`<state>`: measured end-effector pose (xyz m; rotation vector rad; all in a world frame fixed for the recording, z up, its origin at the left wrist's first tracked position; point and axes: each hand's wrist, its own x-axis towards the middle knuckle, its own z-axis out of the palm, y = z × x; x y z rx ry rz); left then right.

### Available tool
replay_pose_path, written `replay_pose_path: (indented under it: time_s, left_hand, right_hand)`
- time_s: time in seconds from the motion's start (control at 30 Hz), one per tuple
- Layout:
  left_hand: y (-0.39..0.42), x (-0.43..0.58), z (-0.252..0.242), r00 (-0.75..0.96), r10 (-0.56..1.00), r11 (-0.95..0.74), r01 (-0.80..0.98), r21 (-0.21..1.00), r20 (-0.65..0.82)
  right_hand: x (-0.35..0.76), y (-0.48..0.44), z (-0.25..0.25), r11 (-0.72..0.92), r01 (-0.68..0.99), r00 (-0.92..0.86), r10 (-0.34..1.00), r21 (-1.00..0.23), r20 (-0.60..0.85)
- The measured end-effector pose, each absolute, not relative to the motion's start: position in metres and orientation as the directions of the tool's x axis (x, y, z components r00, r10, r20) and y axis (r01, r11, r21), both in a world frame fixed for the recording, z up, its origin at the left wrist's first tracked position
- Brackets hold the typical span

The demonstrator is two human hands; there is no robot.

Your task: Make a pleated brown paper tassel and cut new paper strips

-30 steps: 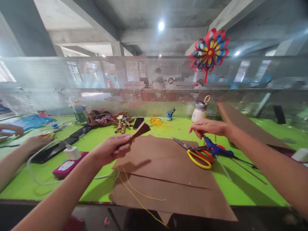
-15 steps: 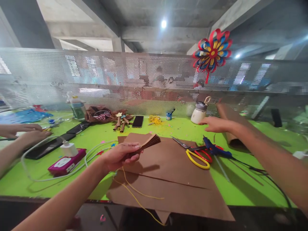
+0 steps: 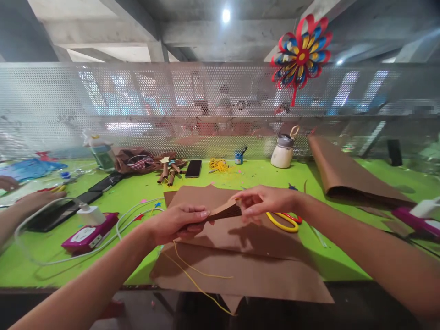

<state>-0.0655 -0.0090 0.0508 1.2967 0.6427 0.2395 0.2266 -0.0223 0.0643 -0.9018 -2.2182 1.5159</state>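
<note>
My left hand (image 3: 184, 221) pinches one end of a pleated strip of brown kraft paper (image 3: 223, 211), folded like a fan. At its other end, the fingers and thumb of my right hand (image 3: 263, 201) close on the folds. A yellow string (image 3: 195, 280) hangs below my left hand and trails past the front edge. Beneath both hands lie flat brown paper sheets (image 3: 275, 270). Scissors with yellow and red handles (image 3: 283, 223) rest by my right wrist, their blades hidden. The hot glue gun is mostly covered by my right arm.
A purple power strip (image 3: 90, 233) with a white cable lies at left, near another person's hand (image 3: 39, 204). Along the back are a phone (image 3: 193, 168), yellow shreds (image 3: 220, 165) and a white bottle (image 3: 282, 151). Rolled brown paper (image 3: 343, 176) stretches along the right.
My right hand has come from near the white bottle back to the pleated paper and now grips its free end. The view has shifted slightly.
</note>
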Motion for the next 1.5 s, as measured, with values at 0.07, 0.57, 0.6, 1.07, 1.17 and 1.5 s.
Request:
replay_pose_path:
  time_s: [0.07,0.57,0.6,1.07,1.17,1.5]
  left_hand:
    - [-0.009,-0.069,0.052,0.798,0.517,0.28,0.183,0.942,-0.309]
    - [-0.008,-0.081,0.061,0.769,0.546,0.212,0.258,0.943,-0.333]
    - [-0.009,-0.078,0.063,0.77,0.545,0.199,0.266,0.943,-0.332]
    - [-0.013,-0.089,0.062,0.783,0.519,0.136,0.322,0.937,-0.344]
    - [-0.016,-0.082,0.056,0.788,0.526,0.09,0.325,0.942,-0.322]
    - [-0.034,-0.076,0.044,0.822,0.504,0.104,0.245,0.964,-0.263]
  right_hand:
    - [0.235,-0.028,0.063,0.239,0.425,-0.73,0.661,-0.873,-0.175]
    - [0.245,-0.032,0.076,0.538,0.705,-0.195,0.774,-0.463,0.603]
    - [0.228,-0.036,0.074,0.581,0.585,-0.252,0.794,-0.566,0.554]
    - [0.26,-0.055,0.067,0.266,0.325,-0.63,0.777,-0.908,0.003]
    - [0.257,-0.064,0.066,0.264,0.004,-0.57,0.793,-0.964,0.215]
    - [0.208,-0.086,0.065,0.208,-0.563,-0.38,0.794,-0.8,0.474]
